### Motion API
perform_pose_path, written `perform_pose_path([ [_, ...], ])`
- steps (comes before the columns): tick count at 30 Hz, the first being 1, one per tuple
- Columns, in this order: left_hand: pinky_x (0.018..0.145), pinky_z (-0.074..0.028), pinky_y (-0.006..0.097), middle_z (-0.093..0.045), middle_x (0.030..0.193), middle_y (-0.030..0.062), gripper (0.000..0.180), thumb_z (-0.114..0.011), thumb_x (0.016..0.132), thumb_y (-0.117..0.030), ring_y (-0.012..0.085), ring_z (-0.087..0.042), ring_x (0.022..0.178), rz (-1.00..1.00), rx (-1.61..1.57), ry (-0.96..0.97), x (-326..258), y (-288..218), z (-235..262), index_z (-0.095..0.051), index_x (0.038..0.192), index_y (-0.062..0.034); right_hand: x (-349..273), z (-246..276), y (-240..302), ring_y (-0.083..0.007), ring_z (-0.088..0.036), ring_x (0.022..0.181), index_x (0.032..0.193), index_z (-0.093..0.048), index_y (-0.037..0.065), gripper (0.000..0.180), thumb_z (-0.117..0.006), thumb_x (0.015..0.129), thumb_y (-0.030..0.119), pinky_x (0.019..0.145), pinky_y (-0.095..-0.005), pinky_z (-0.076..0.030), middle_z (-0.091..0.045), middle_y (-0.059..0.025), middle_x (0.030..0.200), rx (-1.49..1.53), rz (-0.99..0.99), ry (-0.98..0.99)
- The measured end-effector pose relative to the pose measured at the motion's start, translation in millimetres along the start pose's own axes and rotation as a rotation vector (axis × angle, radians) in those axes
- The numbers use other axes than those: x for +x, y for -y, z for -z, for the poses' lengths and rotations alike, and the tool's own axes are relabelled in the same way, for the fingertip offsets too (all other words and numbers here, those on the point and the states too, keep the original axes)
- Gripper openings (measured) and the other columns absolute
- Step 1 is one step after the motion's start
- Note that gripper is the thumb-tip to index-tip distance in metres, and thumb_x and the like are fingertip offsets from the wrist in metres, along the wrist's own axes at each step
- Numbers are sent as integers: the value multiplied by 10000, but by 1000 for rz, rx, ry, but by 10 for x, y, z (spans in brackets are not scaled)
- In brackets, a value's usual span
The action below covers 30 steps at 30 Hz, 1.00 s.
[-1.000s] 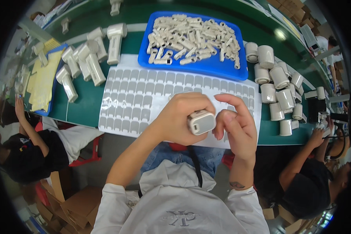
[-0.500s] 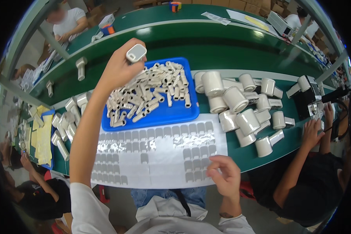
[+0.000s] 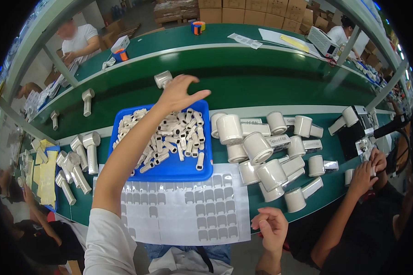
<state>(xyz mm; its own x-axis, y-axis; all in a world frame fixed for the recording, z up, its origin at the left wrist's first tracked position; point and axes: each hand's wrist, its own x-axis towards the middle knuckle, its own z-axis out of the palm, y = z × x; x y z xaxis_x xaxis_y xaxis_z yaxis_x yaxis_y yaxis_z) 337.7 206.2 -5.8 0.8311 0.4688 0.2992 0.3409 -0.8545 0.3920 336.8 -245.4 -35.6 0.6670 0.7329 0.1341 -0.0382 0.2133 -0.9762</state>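
Note:
My left hand (image 3: pixel 181 94) reaches over the far edge of a blue tray (image 3: pixel 170 173), fingers spread and holding nothing. Just beyond its wrist, a white handheld fan (image 3: pixel 162 79) with a round head lies on the green surface, its handle partly covered by the hand. The tray is heaped with small cream-coloured plastic parts (image 3: pixel 181 133). Beside the right edge of a white sheet (image 3: pixel 176 220) bearing grey stickers (image 3: pixel 210 221), my right hand (image 3: pixel 271 228) hovers with fingers curled in; whatever they may hold is hidden.
More white fans (image 3: pixel 261 151) crowd the table right of the tray; another group (image 3: pixel 73 167) sits on the left. Two fans, one of them here (image 3: pixel 87 101), lie on the green surface at far left. A co-worker's hands (image 3: pixel 367 176) work by a black fixture (image 3: pixel 357 133) on the right.
My left hand has let go of the fan, leaving it on the green surface, and its fingers have spread. My right hand's fingers have curled in more. The whole view has shifted.

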Motion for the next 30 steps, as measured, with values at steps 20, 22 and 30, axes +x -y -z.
perform_pose_path([
  [20, 707, -530, 322, -684, 926, 116, 496, -689, 853, -412, 186, -652, 790, 72, -568, -274, -2145, -670, 1301, -626, 1147, -18, 1604, -1211, -428, -321, -599, 939, 998, -678, 57, 235, -618, 777, 3, 794, -438, -521, -611, -142, 970, -1219, 488, 521],
  [22, 747, -518, 324, -675, 961, 103, 451, -674, 867, -375, 183, -639, 832, 143, -587, -199, -2628, -544, 1361, -631, 1148, -25, 1801, -1260, -412, -344, -605, 938, 959, -688, 67, 210, -645, 756, 32, 820, -432, -527, -616, -145, 984, -1394, 528, 684],
  [30, 884, -483, 343, -615, 1152, 90, 574, -805, 735, -257, 212, -592, 1034, 211, -623, 9, -3547, -372, 1228, -598, 1236, -69, 1495, -1481, -147, -231, -643, 762, 927, -643, 11, 134, -673, 835, 104, 694, -355, -525, -645, -105, 827, -788, 229, 563],
])
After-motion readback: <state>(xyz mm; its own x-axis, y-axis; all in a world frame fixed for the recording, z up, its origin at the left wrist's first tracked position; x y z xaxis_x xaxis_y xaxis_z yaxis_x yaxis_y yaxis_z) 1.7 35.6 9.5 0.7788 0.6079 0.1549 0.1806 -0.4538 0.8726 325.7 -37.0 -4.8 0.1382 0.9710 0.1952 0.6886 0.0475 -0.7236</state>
